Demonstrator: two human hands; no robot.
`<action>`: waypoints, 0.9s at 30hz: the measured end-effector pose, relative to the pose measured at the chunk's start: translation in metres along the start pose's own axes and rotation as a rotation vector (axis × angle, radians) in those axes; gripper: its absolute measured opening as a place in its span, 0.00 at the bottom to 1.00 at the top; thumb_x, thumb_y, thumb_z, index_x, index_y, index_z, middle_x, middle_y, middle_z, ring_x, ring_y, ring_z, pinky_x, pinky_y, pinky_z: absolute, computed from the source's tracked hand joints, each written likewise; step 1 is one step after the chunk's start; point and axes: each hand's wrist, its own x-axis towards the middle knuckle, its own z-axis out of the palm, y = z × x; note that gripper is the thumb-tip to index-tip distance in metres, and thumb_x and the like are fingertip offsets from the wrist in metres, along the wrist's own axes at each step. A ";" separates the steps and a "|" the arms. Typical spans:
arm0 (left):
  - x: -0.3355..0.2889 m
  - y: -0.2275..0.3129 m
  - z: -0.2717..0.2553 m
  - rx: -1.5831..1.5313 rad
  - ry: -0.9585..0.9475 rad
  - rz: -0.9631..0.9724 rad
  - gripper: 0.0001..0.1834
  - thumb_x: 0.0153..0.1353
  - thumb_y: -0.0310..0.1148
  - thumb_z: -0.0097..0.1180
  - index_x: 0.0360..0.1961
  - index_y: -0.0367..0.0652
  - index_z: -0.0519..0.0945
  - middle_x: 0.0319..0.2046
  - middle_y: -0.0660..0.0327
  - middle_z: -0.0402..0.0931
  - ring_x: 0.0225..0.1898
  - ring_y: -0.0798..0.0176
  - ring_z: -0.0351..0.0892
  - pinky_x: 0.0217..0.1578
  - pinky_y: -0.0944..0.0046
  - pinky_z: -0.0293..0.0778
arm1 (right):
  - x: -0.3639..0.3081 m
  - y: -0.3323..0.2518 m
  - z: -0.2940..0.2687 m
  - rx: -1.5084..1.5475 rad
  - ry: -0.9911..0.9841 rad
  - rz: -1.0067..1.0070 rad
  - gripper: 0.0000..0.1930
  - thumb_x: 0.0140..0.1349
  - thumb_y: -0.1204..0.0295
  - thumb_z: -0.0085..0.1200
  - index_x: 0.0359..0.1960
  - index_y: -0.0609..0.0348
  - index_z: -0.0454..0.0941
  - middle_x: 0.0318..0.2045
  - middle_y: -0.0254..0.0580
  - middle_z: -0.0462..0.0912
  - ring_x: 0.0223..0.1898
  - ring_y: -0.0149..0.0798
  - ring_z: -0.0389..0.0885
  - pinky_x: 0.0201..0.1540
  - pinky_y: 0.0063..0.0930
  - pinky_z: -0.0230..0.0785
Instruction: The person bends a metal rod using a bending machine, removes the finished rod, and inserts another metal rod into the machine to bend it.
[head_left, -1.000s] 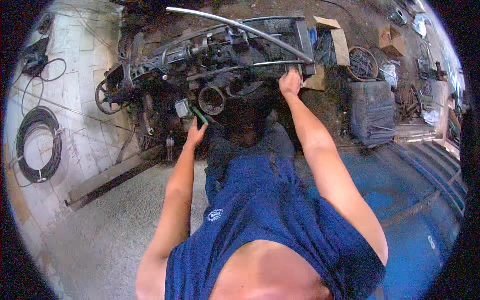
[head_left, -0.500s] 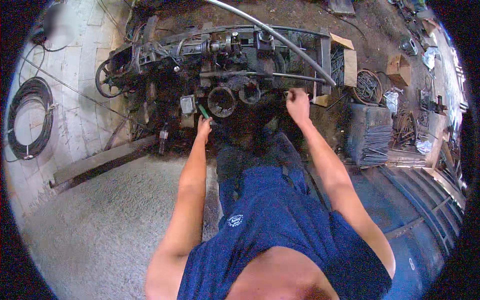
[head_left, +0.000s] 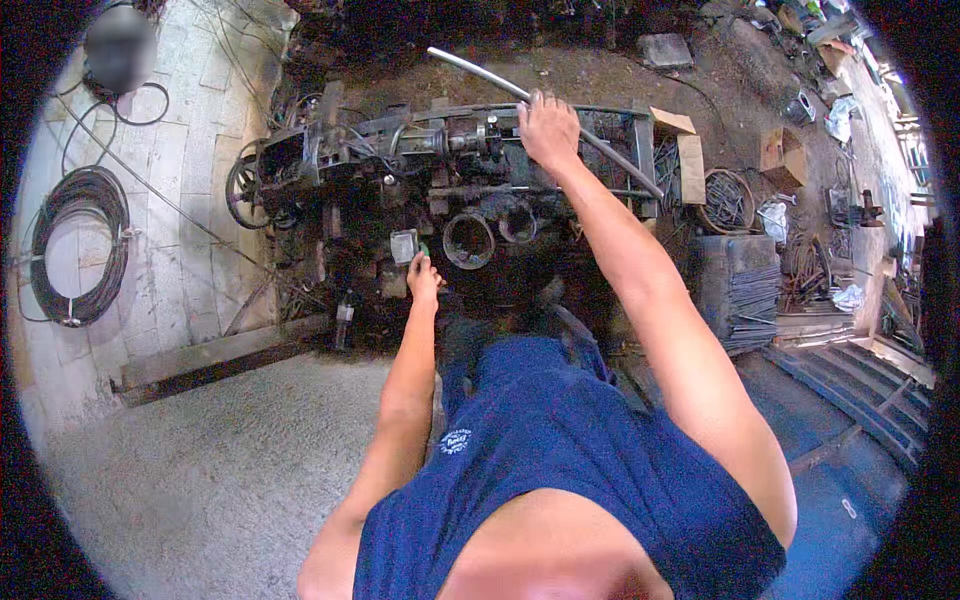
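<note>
My right hand (head_left: 550,130) is closed over a long silvery metal bar (head_left: 610,152), which slants across the machine. The bar's free end sticks up past my fingers, away from me. Below and left of it, my left hand (head_left: 424,277) is closed on a slim green stick-like thing (head_left: 423,248). Only its tip shows, so its exact kind is hidden. Right by that tip sits a small pale box-shaped part (head_left: 404,246). Under my arms spreads the dark, greasy machine (head_left: 420,145). Two round metal bowls, a larger one (head_left: 468,241) and a smaller one (head_left: 518,222), sit on its near side.
A handwheel (head_left: 243,185) juts from the machine's left end. Coiled black cable (head_left: 75,245) lies farther left. At right are a cardboard box (head_left: 690,165), a round basket of metal pieces (head_left: 727,200) and a stack of rods (head_left: 750,300). A bottle (head_left: 344,320) stands near my left forearm.
My right hand has moved up and left from the machine's near right side onto the metal bar. My left hand still holds the green thing, less of which shows. The view has shifted slightly.
</note>
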 end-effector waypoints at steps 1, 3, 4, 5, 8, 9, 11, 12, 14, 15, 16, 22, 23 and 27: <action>-0.002 0.008 0.001 -0.116 -0.014 0.002 0.14 0.67 0.35 0.53 0.53 0.52 0.73 0.18 0.69 0.63 0.15 0.71 0.61 0.20 0.64 0.68 | 0.001 -0.002 0.000 -0.001 0.024 -0.033 0.20 0.65 0.58 0.47 0.49 0.62 0.73 0.44 0.51 0.78 0.46 0.51 0.77 0.51 0.44 0.68; 0.005 0.016 0.005 -0.206 -0.012 -0.022 0.12 0.67 0.35 0.53 0.51 0.52 0.73 0.18 0.69 0.63 0.16 0.71 0.61 0.21 0.64 0.68 | 0.001 0.000 0.004 -0.015 0.110 -0.088 0.19 0.66 0.57 0.45 0.46 0.61 0.73 0.40 0.51 0.80 0.42 0.51 0.79 0.47 0.44 0.70; 0.007 0.017 0.006 -0.286 -0.014 -0.055 0.11 0.66 0.36 0.54 0.49 0.53 0.74 0.18 0.70 0.64 0.16 0.71 0.62 0.21 0.64 0.69 | 0.001 0.000 0.004 -0.017 0.114 -0.091 0.19 0.66 0.57 0.45 0.46 0.61 0.73 0.40 0.51 0.80 0.42 0.51 0.79 0.47 0.44 0.70; 0.009 0.017 0.007 -0.277 -0.020 -0.046 0.09 0.66 0.37 0.54 0.47 0.53 0.75 0.18 0.71 0.64 0.17 0.71 0.63 0.23 0.64 0.71 | 0.002 0.001 0.005 0.001 0.096 -0.086 0.19 0.65 0.57 0.46 0.46 0.61 0.73 0.41 0.50 0.79 0.44 0.50 0.78 0.49 0.44 0.69; 0.009 0.016 0.007 -0.225 -0.014 -0.043 0.09 0.66 0.37 0.54 0.46 0.53 0.75 0.19 0.70 0.64 0.18 0.71 0.65 0.23 0.63 0.72 | 0.004 -0.001 0.006 0.009 0.049 -0.055 0.20 0.66 0.56 0.45 0.46 0.60 0.73 0.42 0.50 0.79 0.46 0.50 0.78 0.50 0.44 0.68; 0.008 0.017 0.007 -0.225 -0.021 -0.042 0.09 0.66 0.37 0.54 0.46 0.53 0.75 0.19 0.70 0.64 0.18 0.71 0.65 0.23 0.63 0.72 | 0.004 -0.002 0.006 0.003 0.016 -0.029 0.20 0.66 0.56 0.45 0.46 0.60 0.74 0.42 0.50 0.80 0.45 0.50 0.78 0.50 0.44 0.68; 0.008 0.014 0.003 -0.296 -0.036 -0.057 0.11 0.66 0.37 0.54 0.48 0.52 0.75 0.19 0.70 0.65 0.18 0.71 0.65 0.23 0.63 0.71 | 0.003 -0.003 0.001 -0.002 0.003 -0.024 0.20 0.67 0.56 0.43 0.46 0.61 0.74 0.40 0.51 0.80 0.42 0.51 0.79 0.51 0.47 0.68; 0.008 0.013 0.002 -0.300 -0.038 -0.057 0.11 0.66 0.37 0.54 0.48 0.52 0.75 0.19 0.70 0.65 0.18 0.71 0.65 0.23 0.63 0.71 | 0.004 -0.004 -0.001 -0.004 -0.013 -0.018 0.21 0.67 0.55 0.42 0.46 0.62 0.75 0.38 0.53 0.81 0.39 0.52 0.81 0.52 0.49 0.67; 0.009 0.010 0.003 -0.290 -0.050 -0.014 0.14 0.66 0.36 0.55 0.52 0.50 0.75 0.20 0.70 0.65 0.18 0.71 0.66 0.22 0.65 0.71 | 0.007 0.002 -0.002 -0.066 -0.024 -0.043 0.22 0.68 0.54 0.41 0.46 0.62 0.75 0.37 0.52 0.82 0.39 0.52 0.81 0.56 0.55 0.63; 0.009 0.008 0.005 -0.294 -0.052 -0.014 0.14 0.66 0.36 0.55 0.52 0.50 0.75 0.20 0.70 0.65 0.18 0.71 0.66 0.22 0.65 0.71 | 0.008 0.006 -0.002 -0.124 -0.037 -0.065 0.23 0.68 0.54 0.40 0.46 0.62 0.75 0.36 0.52 0.82 0.39 0.52 0.81 0.60 0.60 0.58; 0.008 0.009 0.005 -0.242 -0.030 0.014 0.14 0.66 0.35 0.55 0.52 0.49 0.75 0.20 0.70 0.65 0.17 0.72 0.65 0.21 0.65 0.70 | 0.011 0.008 -0.004 -0.125 -0.037 -0.070 0.23 0.68 0.54 0.40 0.46 0.62 0.75 0.36 0.52 0.82 0.39 0.52 0.81 0.60 0.60 0.58; 0.015 0.001 0.000 -0.026 -0.010 0.210 0.13 0.65 0.33 0.55 0.50 0.45 0.77 0.19 0.67 0.67 0.16 0.72 0.66 0.17 0.67 0.69 | 0.017 0.011 -0.011 -0.014 -0.167 -0.086 0.26 0.69 0.49 0.35 0.45 0.57 0.78 0.36 0.51 0.83 0.43 0.54 0.80 0.62 0.60 0.55; 0.017 0.000 -0.002 0.022 0.001 0.252 0.13 0.65 0.33 0.55 0.49 0.44 0.78 0.19 0.67 0.68 0.16 0.72 0.66 0.16 0.68 0.68 | 0.020 0.010 -0.014 -0.012 -0.169 -0.089 0.26 0.69 0.49 0.35 0.45 0.57 0.78 0.36 0.51 0.83 0.43 0.54 0.80 0.62 0.60 0.55; 0.020 -0.005 -0.003 0.068 0.013 0.259 0.14 0.65 0.34 0.55 0.50 0.45 0.78 0.18 0.66 0.69 0.16 0.72 0.67 0.16 0.68 0.69 | 0.034 0.007 -0.030 0.091 -0.418 0.110 0.32 0.68 0.44 0.29 0.41 0.58 0.81 0.43 0.53 0.82 0.48 0.55 0.79 0.59 0.54 0.61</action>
